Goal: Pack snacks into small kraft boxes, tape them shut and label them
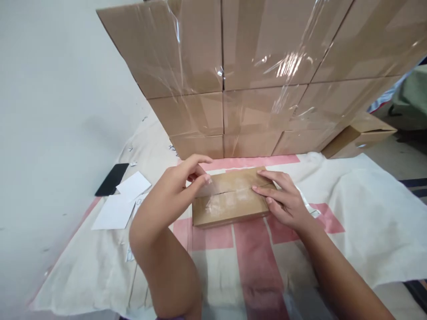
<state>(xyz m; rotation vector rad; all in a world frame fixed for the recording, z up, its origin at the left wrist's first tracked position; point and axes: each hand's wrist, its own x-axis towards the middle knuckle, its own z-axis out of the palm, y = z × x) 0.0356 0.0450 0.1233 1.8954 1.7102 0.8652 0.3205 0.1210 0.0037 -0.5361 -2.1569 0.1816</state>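
Observation:
A small flat brown cardboard box (233, 206) lies on the cloth, its top flaps meeting at a lengthwise seam. Shiny clear tape (213, 202) shows over part of that seam. My left hand (187, 180) is at the box's left end, index finger raised, thumb and curled fingers drawn together by the tape's end; what lies between them is too small to make out. Spread and stretched out, the fingers of my right hand (285, 198) rest on the right end of the box top, near the seam.
Behind the box rises a wall of stacked cardboard cartons (256, 106) wrapped in clear film. An opened carton (360, 135) stands to the right. White papers (115, 212) and a black phone-like slab (111, 179) lie left on the patterned cloth (256, 266), beside a pale wall (50, 133).

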